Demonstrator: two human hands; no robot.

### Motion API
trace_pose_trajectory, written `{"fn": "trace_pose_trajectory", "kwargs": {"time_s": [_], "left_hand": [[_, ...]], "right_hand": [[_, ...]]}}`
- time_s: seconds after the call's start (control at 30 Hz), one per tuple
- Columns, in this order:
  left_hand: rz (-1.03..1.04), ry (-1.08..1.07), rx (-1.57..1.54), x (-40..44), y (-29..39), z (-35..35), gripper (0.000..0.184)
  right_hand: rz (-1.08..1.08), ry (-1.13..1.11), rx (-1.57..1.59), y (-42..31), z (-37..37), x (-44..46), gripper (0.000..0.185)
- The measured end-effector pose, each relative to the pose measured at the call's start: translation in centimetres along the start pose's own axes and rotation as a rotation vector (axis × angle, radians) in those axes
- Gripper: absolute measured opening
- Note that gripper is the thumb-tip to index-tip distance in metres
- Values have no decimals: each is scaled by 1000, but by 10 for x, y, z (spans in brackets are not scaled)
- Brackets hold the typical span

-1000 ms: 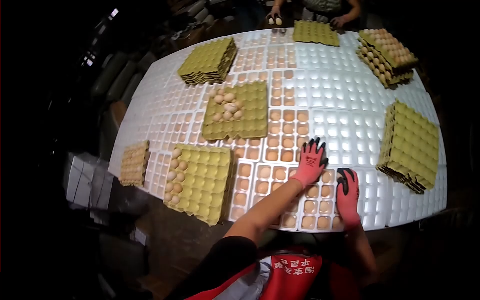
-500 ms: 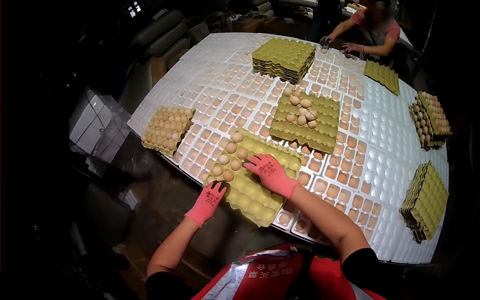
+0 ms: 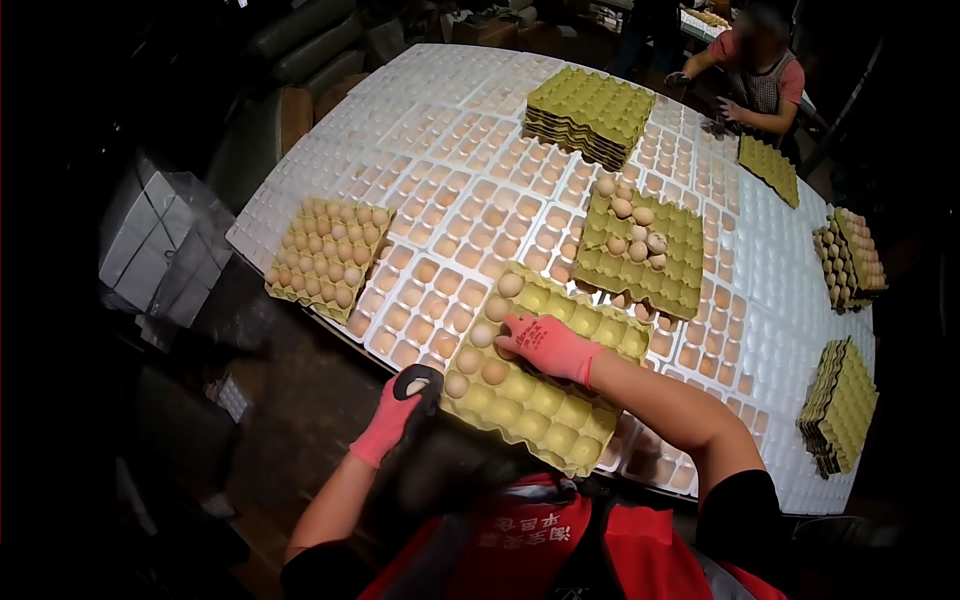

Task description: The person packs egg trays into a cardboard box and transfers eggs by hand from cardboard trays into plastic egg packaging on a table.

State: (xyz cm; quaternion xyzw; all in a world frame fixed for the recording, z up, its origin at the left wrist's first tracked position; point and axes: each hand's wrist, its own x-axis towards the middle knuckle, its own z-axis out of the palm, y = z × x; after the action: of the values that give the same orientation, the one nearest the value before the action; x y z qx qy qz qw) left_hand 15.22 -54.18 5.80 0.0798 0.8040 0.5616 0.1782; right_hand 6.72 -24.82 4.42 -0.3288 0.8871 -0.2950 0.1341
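Note:
My left hand [image 3: 392, 415], in a pink glove with dark fingertips, is closed around an egg [image 3: 417, 386] just off the table's near edge. My right hand [image 3: 550, 349], gloved the same way, reaches over a yellow-green egg tray [image 3: 545, 400]. Its fingers curl down beside the eggs; what they grip is hidden beneath them. Several brown eggs [image 3: 482, 334] sit along the tray's left end, while its other visible hollows hold none. Under and around this tray lie clear-white plastic egg packs [image 3: 425, 300] with eggs in them.
Another egg tray [image 3: 660, 275] with several eggs lies just beyond. A full tray [image 3: 325, 255] is at left, a tray stack [image 3: 590, 105] at the back, and another stack [image 3: 840, 405] at right. Across the table a person [image 3: 765, 80] works. A wrapped white box [image 3: 155, 235] stands left.
My left hand has pulled back from the tray's left end with an egg in its fingers. My right hand stays over the eggs, its fingers more curled. The view has shifted slightly.

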Motion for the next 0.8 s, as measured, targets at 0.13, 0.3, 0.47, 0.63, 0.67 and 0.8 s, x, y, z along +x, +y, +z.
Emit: {"fn": "trace_pose_trajectory", "kwargs": {"time_s": [0.13, 0.3, 0.47, 0.63, 0.67, 0.8], "left_hand": [[425, -179, 979, 13, -10, 4, 34], [633, -322, 1131, 36, -26, -9, 35], [-141, 22, -474, 14, -30, -17, 44], [370, -107, 1045, 47, 15, 1, 51], [440, -149, 1221, 61, -8, 8, 51], [516, -228, 1201, 91, -28, 12, 40]], "right_hand": [[-89, -5, -177, 11, -5, 2, 45], [173, 163, 928, 6, -28, -40, 70], [260, 175, -132, -60, 16, -24, 42], [372, -32, -529, -66, 56, 15, 39], [363, -28, -536, -65, 60, 16, 38], [375, 290, 228, -50, 15, -44, 43]]}}
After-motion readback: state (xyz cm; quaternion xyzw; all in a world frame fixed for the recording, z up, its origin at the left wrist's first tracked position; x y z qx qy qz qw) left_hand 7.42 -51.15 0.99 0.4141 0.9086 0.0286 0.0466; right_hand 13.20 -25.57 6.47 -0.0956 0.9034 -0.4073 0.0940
